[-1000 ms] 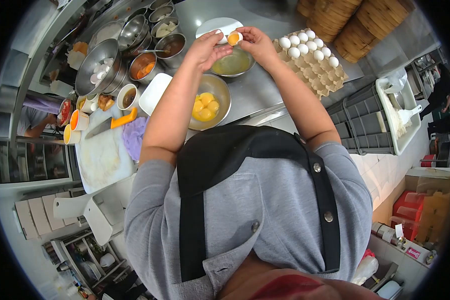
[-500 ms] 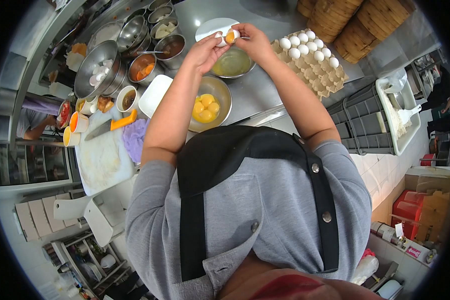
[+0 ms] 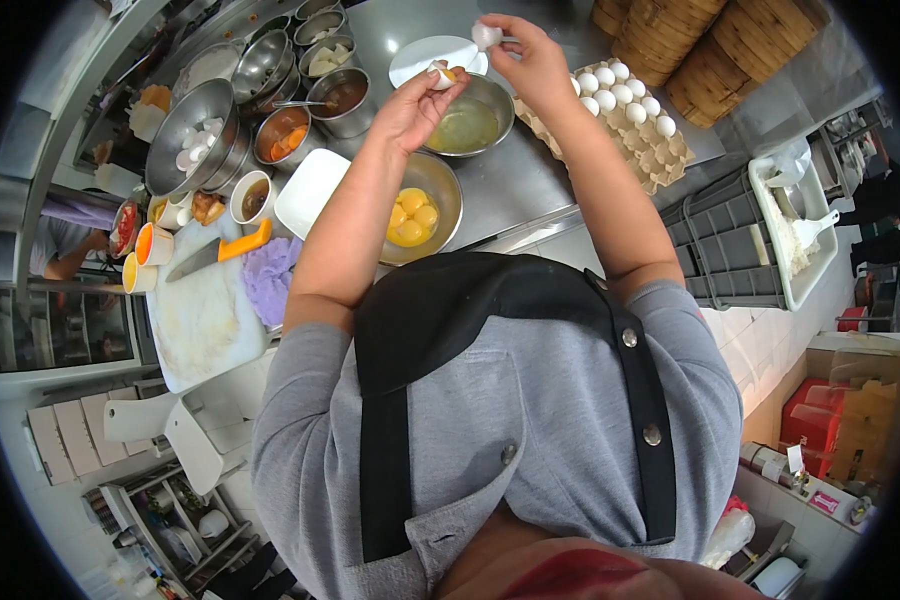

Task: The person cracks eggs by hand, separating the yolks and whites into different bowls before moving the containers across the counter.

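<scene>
The person's left hand (image 3: 417,108) pinches a shell half (image 3: 443,77) with yolk showing in it, near the plate (image 3: 432,62); the right hand (image 3: 526,62), its thumb and fingers closed on another shell piece (image 3: 486,37), is raised beyond the bowl of egg white (image 3: 465,125); whole eggs (all white-shelled) sit in the carton (image 3: 642,150); yolks (image 3: 411,217) lie in a nearer bowl (image 3: 446,200).

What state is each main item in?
White eggshell, left hand: broken, yolk inside
White shell, right hand: broken, contents unclear
Round steel yolk bowl: partly filled
Round steel egg-white bowl: partly filled
Beige cardboard egg tray: partly filled
Orange-handled steel knife: lying bare
Purple cloth: crumpled
</scene>
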A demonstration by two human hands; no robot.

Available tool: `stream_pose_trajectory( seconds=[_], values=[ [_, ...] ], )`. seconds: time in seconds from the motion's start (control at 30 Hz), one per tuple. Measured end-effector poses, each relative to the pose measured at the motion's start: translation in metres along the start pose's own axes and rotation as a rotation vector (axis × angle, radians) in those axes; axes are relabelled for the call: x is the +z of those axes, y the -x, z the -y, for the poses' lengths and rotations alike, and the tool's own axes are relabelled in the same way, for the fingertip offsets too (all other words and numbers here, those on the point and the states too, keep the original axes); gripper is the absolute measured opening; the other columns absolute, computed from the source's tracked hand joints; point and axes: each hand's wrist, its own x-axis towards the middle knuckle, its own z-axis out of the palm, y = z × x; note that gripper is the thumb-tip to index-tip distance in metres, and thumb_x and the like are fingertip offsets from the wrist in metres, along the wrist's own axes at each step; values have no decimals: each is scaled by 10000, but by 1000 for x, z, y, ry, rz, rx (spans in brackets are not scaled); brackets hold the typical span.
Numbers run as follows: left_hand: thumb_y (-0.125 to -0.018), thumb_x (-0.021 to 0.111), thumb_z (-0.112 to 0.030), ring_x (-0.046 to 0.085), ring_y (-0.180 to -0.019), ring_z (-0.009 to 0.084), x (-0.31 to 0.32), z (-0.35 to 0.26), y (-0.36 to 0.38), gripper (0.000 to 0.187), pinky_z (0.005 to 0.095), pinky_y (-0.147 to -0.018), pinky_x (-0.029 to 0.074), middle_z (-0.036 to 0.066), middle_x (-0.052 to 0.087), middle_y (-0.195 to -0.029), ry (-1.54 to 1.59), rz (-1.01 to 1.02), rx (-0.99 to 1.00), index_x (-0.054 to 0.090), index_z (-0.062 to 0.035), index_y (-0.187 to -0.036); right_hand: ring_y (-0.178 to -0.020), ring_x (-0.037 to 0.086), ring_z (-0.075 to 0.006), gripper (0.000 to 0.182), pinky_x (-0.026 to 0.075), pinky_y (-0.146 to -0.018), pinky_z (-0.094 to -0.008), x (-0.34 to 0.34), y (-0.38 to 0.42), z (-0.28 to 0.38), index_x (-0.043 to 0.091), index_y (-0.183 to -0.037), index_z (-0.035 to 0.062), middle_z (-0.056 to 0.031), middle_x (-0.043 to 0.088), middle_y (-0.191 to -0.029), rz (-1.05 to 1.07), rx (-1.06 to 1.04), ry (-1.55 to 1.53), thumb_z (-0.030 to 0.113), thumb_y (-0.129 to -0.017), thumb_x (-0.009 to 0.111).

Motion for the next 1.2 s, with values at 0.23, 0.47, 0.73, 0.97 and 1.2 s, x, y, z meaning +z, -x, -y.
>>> stream_pose_trajectory(
  seconds=[0.23,0.47,0.73,0.97,1.2],
  values=[
    [-870,512,-50,515,-1086,292,3,0,2,327,332,-978,428,213,516,-1112,-186,19,47,429,115,-1140,-854,577,-131,337,475,-769,-260,13,18,-21,566,-1078,-11,-75,625,-948,69,229,-318,46,-749,611],
    [-848,561,-47,548,-1004,190,9,6,3,395,270,-900,456,132,541,-1114,-404,-60,77,435,75,-1201,-848,584,-131,349,480,-761,-253,25,31,-28,554,-1082,-17,-75,620,-956,103,266,-313,43,-745,623],
    [-852,583,-107,552,-979,148,14,0,10,374,253,-895,447,92,568,-1077,-738,-141,-52,479,59,-1172,-870,585,-129,338,469,-773,-245,37,48,-36,540,-1089,-34,-76,616,-966,160,324,-438,18,-761,601],
    [-868,563,-125,566,-978,180,2,-10,10,310,247,-873,474,135,566,-1060,-706,-149,-242,514,80,-1095,-1014,550,-180,363,459,-887,-273,41,63,-43,464,-1167,-30,-102,549,-1101,220,601,-816,16,-820,563],
    [-879,529,-94,586,-941,248,-22,-8,6,300,268,-864,504,180,541,-1023,-407,-128,-255,465,126,-1073,-996,565,-231,338,492,-872,-300,30,53,-54,433,-1160,-64,-148,528,-1111,164,749,-1165,-11,-839,522]
  ],
)
